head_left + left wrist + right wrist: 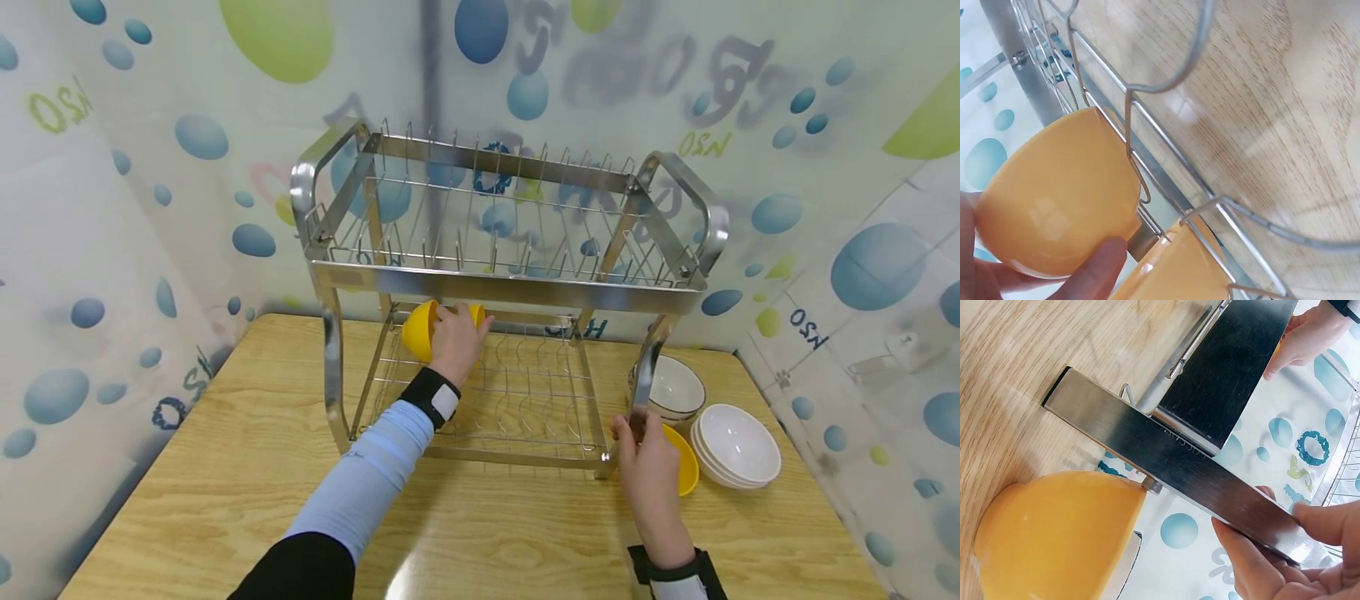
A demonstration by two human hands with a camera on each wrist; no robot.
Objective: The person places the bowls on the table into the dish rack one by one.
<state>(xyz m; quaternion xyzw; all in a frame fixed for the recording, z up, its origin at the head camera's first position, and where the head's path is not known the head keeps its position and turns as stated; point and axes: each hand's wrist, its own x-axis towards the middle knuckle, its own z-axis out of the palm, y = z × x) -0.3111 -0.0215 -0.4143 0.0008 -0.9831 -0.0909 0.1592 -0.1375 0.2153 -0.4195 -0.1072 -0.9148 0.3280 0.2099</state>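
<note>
My left hand (456,342) reaches under the top tier of a two-tier metal dish rack (510,287). In the left wrist view its thumb and fingers grip a yellow bowl (1060,200), tilted on its side against the lower tier's wires. A second yellow bowl (1175,265) leans close beside it, partly cut off by the frame. My right hand (648,475) holds the rack's front right leg (1179,462), thumb on one face and fingers on the other. Just beyond that leg sits another yellow bowl (1054,537), partly hidden by the right hand in the head view.
Right of the rack, white bowls (738,446) are stacked on the wooden table (525,533), with dark-rimmed white bowls (678,387) behind them. The rack's upper tier (487,208) has upright wires and raised side handles. A patterned curtain (202,183) surrounds the table.
</note>
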